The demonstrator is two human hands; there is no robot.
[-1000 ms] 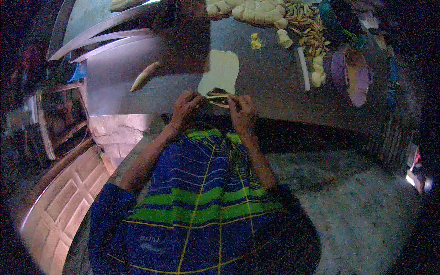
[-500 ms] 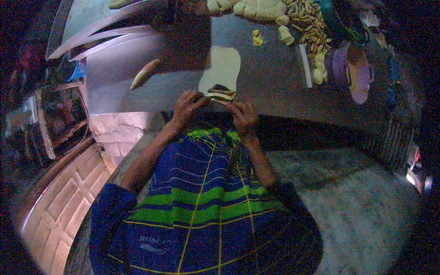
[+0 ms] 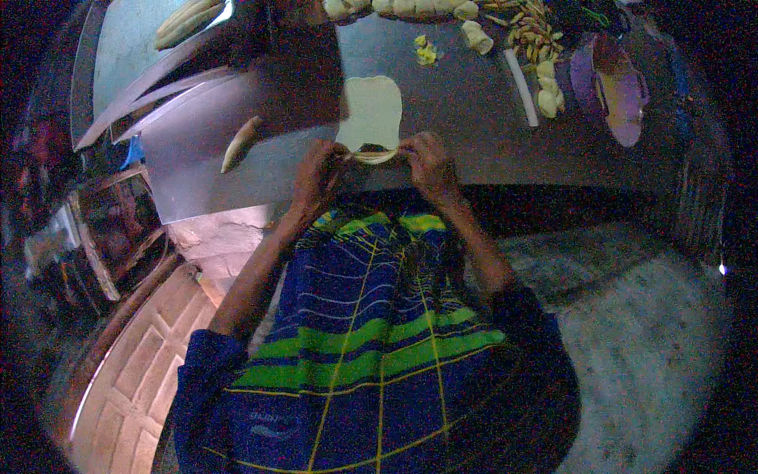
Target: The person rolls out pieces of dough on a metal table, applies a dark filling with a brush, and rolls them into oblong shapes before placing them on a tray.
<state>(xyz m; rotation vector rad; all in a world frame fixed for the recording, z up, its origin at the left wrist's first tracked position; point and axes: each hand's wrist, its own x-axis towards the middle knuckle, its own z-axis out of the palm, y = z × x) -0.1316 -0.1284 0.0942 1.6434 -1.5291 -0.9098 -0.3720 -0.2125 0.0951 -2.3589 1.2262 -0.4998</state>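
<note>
A pale, flat dough sheet (image 3: 369, 110) lies on the metal table, running away from me. Its near edge is turned up around a strip of dark filling (image 3: 375, 148), part of which still shows. My left hand (image 3: 322, 170) pinches the left end of this fold. At the right end, the fingers of my right hand (image 3: 430, 162) close on the dough too. Off to the left lies a tan piece, tapered at both ends (image 3: 241, 144); I cannot tell what it is.
Dough lumps (image 3: 422, 8) line the far side, near a pile of small finger-shaped pieces (image 3: 534, 35). A white rod (image 3: 521, 87), more dough lumps (image 3: 549, 91) and a purple container (image 3: 620, 95) sit at right. Metal trays (image 3: 170, 87) stand at far left.
The dough's near edge has come up over the filling, covering more of it. My hands have spread apart to the fold's two ends. The whole view has shifted slightly.
</note>
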